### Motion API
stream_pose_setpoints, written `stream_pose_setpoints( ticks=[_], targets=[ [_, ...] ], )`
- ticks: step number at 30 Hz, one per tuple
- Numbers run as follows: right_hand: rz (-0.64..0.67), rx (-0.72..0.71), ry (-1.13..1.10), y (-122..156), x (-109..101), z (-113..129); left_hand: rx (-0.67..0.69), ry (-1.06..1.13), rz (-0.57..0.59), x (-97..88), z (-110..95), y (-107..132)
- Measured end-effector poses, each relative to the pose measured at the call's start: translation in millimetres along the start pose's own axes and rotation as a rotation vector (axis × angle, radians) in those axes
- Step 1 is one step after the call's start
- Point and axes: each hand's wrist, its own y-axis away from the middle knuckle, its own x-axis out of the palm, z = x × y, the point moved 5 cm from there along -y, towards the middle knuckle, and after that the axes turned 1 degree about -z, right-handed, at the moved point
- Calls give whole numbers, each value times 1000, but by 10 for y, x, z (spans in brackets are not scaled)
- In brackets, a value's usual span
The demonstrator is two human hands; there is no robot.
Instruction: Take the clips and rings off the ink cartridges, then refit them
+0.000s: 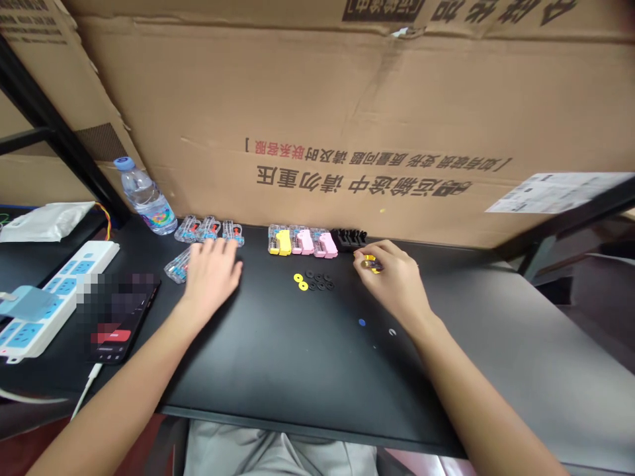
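Your right hand (397, 281) was at the far side of the black table (297, 370), its thumb and fingers pinched around a small yellow piece (370, 259) with some dark parts on it. That piece was mostly covered by your fingers, just beside a cluster of black plastic parts (350, 239) near the cardboard (297, 99).

Your left hand (211, 274) lay palm down, fingers spread a little, next to a clear plastic piece (176, 268) that it partly hid; you could not tell from this view whether it gripped anything. Just beyond its fingers, three more clear pieces (232, 233) with red and blue bits lay along the cardboard.

Between your hands, near the cardboard, one clear piece with a yellow part (281, 242) lay next to two with pink parts (325, 244). In front of them were two yellow rings (303, 286) and several black rings (321, 286). Closer to you lay a blue disc (362, 322) and a small pale ring (392, 332). On your left stood a water bottle (149, 198), with a phone (122, 324) and a white power strip (82, 248) nearer you.
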Motion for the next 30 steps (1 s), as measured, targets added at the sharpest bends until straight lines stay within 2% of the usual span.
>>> stream_pose_setpoints(
  ticks=[3,6,10,14,18,25,30],
  targets=[
    [36,-113,24,46,67,154,248,182,-40,128,-406,-14],
    [134,-272,-24,132,169,392,371,246,-46,273,-585,-71],
    [345,-435,-18,258,322,651,382,265,-39,320,-537,-91],
    [481,-473,-3,312,427,717,380,274,-36,194,-466,10],
    [477,-437,-25,300,450,688,316,324,-41,124,-394,72],
    [429,-407,-97,316,413,714,243,404,-5,267,-331,47],
    [363,-414,-116,336,418,762,261,493,-21,145,-397,51]
  ],
)
